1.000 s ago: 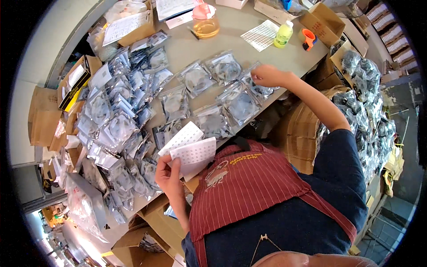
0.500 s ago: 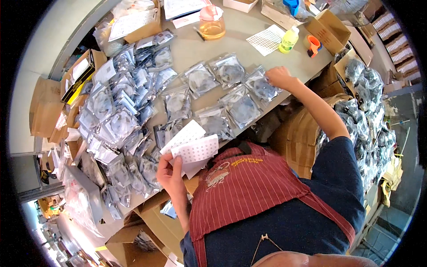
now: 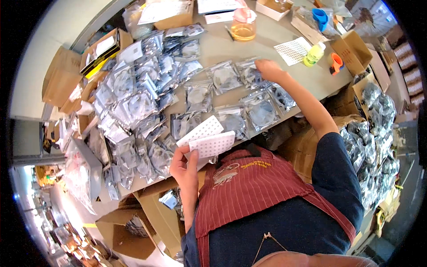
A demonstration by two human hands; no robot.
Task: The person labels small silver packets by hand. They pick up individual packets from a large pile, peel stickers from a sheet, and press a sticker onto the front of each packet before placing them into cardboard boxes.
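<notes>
My left hand (image 3: 183, 165) pinches a few white label sheets (image 3: 211, 144) with rows of small printed squares, held over the table's near edge. Stretched out to the far side, my right hand (image 3: 269, 71) has its bent fingertips on the upper right corner of a clear plastic bag (image 3: 249, 74). Whether a label is between those fingers is hidden. Several similar bags lie flat in two rough rows, such as a near bag (image 3: 261, 112) and a left one (image 3: 198, 96). Each seems to hold a coiled grey part.
A big heap of filled bags (image 3: 133, 89) covers the table's left. At the back stand a jug of amber liquid (image 3: 243, 30), a yellow bottle (image 3: 314, 54), a printed sheet (image 3: 292, 50) and an orange tape dispenser (image 3: 336, 63). Black-filled bags (image 3: 371, 147) are piled at right.
My right hand has moved from the rightmost bag to the neighbouring bag in the far row. My left hand keeps hold of the label sheets. The whole view has shifted a little.
</notes>
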